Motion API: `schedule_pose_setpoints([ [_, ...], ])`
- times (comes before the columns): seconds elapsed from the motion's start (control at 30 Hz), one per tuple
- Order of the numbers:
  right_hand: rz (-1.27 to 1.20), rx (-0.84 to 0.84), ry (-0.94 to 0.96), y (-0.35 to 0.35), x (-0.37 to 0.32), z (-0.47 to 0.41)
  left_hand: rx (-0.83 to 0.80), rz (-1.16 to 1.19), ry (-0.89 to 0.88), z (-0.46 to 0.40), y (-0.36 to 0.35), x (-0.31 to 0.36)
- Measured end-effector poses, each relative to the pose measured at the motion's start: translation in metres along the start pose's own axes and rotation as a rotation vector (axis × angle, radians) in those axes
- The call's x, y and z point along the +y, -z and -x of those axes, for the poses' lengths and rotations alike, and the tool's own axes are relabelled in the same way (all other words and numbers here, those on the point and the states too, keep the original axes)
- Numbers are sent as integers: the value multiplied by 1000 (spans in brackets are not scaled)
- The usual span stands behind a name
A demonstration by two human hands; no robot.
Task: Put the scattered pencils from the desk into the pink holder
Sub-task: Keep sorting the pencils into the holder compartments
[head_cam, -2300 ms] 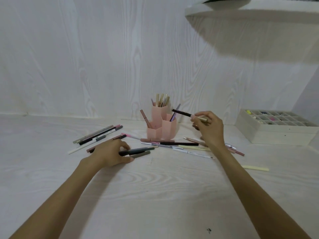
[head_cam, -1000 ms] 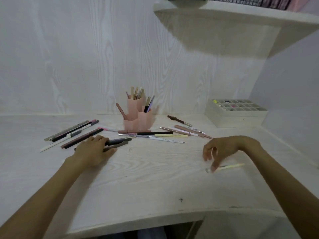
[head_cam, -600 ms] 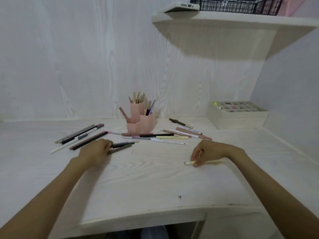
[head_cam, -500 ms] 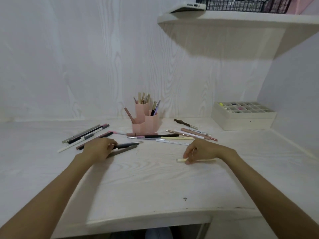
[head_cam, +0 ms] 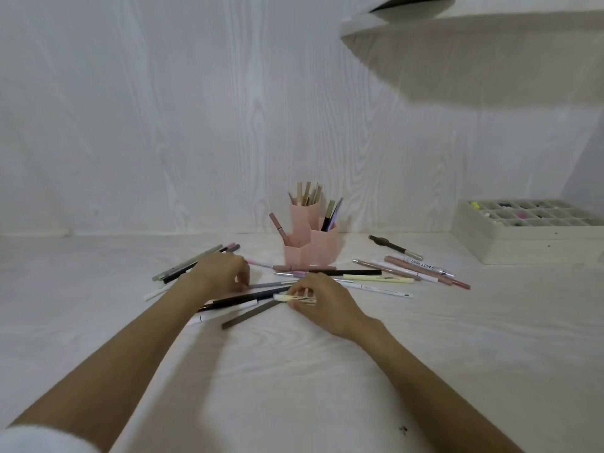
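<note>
The pink holder (head_cam: 310, 243) stands at the back middle of the desk with several pencils upright in it. My right hand (head_cam: 318, 299) holds a pale yellow pencil (head_cam: 284, 298) low over the desk, its tip pointing left. My left hand (head_cam: 222, 271) rests with curled fingers on a group of dark pencils (head_cam: 242, 297); whether it grips one is hidden. More pencils lie in front of the holder (head_cam: 343, 273), to its right (head_cam: 421, 271) and at the far left (head_cam: 186, 264).
A white compartment box (head_cam: 526, 233) with small coloured items stands at the right back. A shelf (head_cam: 474, 14) overhangs the upper right. A dark brush-like pencil (head_cam: 394, 246) lies between holder and box. The desk's front part (head_cam: 294, 387) is bare wood.
My right hand has carried the pale yellow pencil leftward from the desk's right side to the middle, close to my left hand. The left hand has stayed on the dark pencils.
</note>
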State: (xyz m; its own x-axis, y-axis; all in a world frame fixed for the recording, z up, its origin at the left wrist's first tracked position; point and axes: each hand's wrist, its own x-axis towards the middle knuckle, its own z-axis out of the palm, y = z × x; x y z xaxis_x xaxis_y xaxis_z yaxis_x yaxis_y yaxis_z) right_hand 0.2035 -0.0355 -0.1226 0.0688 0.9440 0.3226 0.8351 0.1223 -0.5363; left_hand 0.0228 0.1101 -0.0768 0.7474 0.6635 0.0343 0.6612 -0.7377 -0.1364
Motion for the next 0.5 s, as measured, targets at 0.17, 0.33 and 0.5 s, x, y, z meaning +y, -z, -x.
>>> schedule_pose_setpoints([
  [0.17,-16,60,50,-7,7,-6,-1,-35,-5,4,11,-13],
  [0.33,-5,87,78,-12,8,-7,75,84,15,14,51,-32],
  [0.5,-2,99,82,-12,9,-7,354,912,132,-3,76,-11],
])
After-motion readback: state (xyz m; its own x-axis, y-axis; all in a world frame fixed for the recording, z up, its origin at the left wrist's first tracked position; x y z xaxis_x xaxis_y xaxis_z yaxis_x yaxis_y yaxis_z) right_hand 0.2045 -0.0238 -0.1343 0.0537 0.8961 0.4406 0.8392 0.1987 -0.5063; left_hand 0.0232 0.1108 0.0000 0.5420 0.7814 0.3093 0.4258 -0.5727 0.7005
